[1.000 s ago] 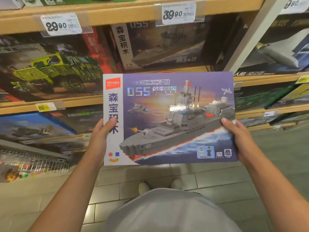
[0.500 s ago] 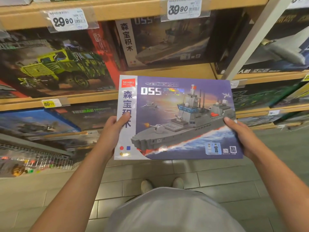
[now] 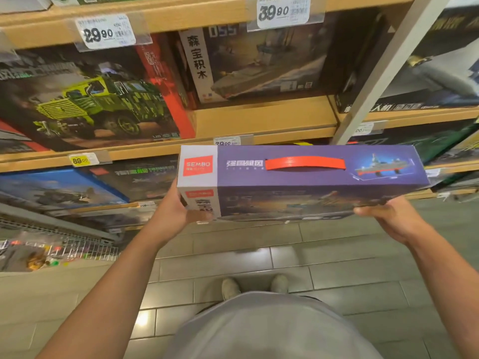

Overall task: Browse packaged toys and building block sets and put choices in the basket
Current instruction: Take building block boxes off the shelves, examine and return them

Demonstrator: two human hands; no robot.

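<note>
I hold a purple SEMBO warship block set box point(image 3: 298, 177) in front of the shelves, tipped so its top edge with a red carry handle point(image 3: 305, 163) faces me. My left hand point(image 3: 178, 211) grips the box's left end, thumb on the front face. Under the lower right corner, my right hand point(image 3: 388, 216) holds the box with its fingers beneath. No basket is in view.
Wooden shelves point(image 3: 259, 120) carry more block sets: a green truck box point(image 3: 90, 99), a matching warship box point(image 3: 254, 63), a blue box point(image 3: 51, 190). A white upright post point(image 3: 383, 73) stands at right. A wire rack point(image 3: 64, 250) sits low left. Tiled floor and my feet point(image 3: 254, 286) are below.
The box has tipped forward from showing its front picture to showing its top edge with the handle, and moved right. Both hands kept their hold.
</note>
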